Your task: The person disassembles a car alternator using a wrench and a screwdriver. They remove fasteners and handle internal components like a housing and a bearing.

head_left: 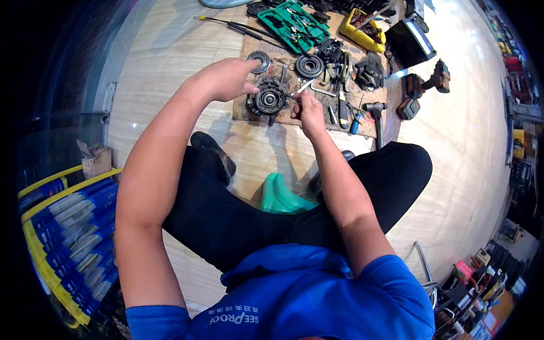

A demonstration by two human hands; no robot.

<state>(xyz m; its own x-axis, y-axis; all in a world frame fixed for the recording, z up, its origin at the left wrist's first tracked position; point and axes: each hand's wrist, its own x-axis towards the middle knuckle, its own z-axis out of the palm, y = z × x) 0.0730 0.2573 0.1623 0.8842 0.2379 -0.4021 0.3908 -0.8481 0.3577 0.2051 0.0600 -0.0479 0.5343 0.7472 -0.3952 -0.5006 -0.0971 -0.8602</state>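
My left hand (231, 79) reaches over the board from the left, thumb and fingers spread apart. Its fingertips are at the edge of a round metal ring-shaped part (261, 60), and I cannot tell if they touch it. The thumb is beside a dark, round hub-like assembly (268, 100) with a ringed centre, lying flat. To the right of that assembly, my right hand (311, 116) is closed in a pinch on a slim silvery tool (305, 87), whose exact kind is unclear. Just beyond it lies a pulley-like dark disc (310, 66).
A brown board (243, 109) bears a hammer (378, 116), a blue-handled screwdriver (356, 123), dark gloves (370, 72), a green tool case (293, 26) and a yellow bin (362, 32). A cordless power tool (424, 86) stands right, near a black battery-like box (410, 43).
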